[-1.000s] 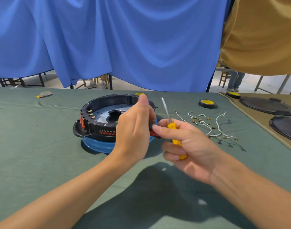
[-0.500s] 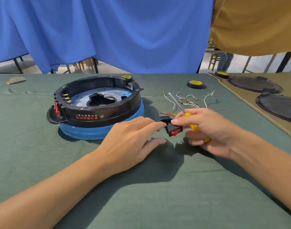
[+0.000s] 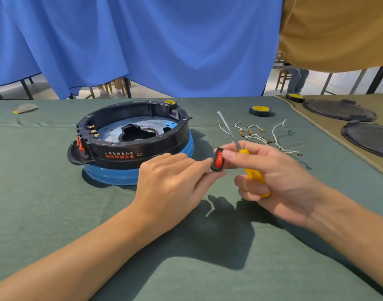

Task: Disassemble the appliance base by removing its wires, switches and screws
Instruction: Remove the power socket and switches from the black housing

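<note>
The round appliance base (image 3: 142, 148), black with a blue bottom ring, lies upturned on the green table cloth. Red switches (image 3: 80, 144) still sit in its left side, with brass terminals behind them. A loose black and red rocker switch (image 3: 218, 159) is held up just right of the base. My left hand (image 3: 171, 183) pinches its lower end with the fingertips. My right hand (image 3: 271, 172) pinches its upper end with thumb and forefinger while its other fingers grip a yellow-handled screwdriver (image 3: 251, 170), shaft pointing up and away.
Loose white wires (image 3: 260, 133) with brass terminals lie right of the base. A black and yellow tape roll (image 3: 260, 110) sits behind them. Two dark round covers (image 3: 338, 109) (image 3: 369, 137) rest on a tan cloth at the right. A blue curtain hangs beyond the table.
Both hands came away from the base rim to the right with the rocker switch. It was lowered near the cloth and now is held a little higher, red face up.
</note>
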Available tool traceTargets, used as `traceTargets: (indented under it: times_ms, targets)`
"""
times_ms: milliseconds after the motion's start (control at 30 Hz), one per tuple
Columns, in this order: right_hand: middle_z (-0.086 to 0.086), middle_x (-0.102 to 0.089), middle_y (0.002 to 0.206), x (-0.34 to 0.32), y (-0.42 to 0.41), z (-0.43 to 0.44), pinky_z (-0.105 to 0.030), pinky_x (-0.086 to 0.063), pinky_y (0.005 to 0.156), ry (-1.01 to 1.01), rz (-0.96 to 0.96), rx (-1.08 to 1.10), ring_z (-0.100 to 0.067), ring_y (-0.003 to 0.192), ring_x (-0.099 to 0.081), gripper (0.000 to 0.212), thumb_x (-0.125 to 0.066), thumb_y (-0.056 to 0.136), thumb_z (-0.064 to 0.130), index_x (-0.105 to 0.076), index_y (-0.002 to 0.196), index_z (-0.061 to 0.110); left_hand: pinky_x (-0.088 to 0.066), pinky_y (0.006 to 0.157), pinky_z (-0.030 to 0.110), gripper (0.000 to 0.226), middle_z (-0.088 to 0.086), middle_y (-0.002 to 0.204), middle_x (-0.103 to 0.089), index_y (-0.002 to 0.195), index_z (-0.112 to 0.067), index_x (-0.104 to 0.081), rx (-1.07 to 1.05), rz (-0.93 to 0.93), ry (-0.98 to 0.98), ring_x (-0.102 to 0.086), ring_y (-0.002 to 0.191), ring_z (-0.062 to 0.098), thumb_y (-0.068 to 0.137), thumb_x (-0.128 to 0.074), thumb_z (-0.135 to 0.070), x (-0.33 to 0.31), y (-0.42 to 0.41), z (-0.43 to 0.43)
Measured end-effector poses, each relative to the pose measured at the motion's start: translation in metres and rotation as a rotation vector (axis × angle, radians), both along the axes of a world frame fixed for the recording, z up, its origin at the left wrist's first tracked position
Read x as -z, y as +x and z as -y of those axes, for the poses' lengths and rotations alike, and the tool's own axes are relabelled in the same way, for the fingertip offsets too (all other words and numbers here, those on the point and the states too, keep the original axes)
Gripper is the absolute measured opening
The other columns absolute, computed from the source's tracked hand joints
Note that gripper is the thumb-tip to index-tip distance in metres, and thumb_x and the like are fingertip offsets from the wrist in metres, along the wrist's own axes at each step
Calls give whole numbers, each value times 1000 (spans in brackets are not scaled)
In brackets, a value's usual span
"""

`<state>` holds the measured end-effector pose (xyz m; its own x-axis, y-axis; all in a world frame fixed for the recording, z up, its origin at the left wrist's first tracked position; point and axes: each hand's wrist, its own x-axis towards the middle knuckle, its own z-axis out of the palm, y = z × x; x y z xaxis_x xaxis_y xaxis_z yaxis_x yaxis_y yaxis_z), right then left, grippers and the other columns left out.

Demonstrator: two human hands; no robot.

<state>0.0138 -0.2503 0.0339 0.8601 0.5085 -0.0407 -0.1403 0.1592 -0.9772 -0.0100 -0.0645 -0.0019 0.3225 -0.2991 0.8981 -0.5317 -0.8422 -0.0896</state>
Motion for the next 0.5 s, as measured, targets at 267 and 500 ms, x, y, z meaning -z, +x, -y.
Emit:
traceTargets:
  times_ms: [267, 500]
  targets:
    - [-1, -64, 67, 2, 0, -7, -18, -18, 37, -127, 125, 115, -7, 36, -23, 31, -77, 71, 19, -69, 97, 4, -44, 47, 35, 36, -4, 55, -59, 66, -17, -71, -30, 3, 88, -56, 51, 19, 92, -66, -41, 3, 1, 1]
    - [3, -68, 86, 5, 25, 25, -25, -43, 66, -1151, 692, 255, -14, 81, -58, 16, -72, 77, 45, -70, 90, 37, -46, 50, 36, 38, -5, 58, -61, 66, -17, -69, -72, -95, 113, -59, 56, 19, 96, -61, -39, 2, 0, -5]
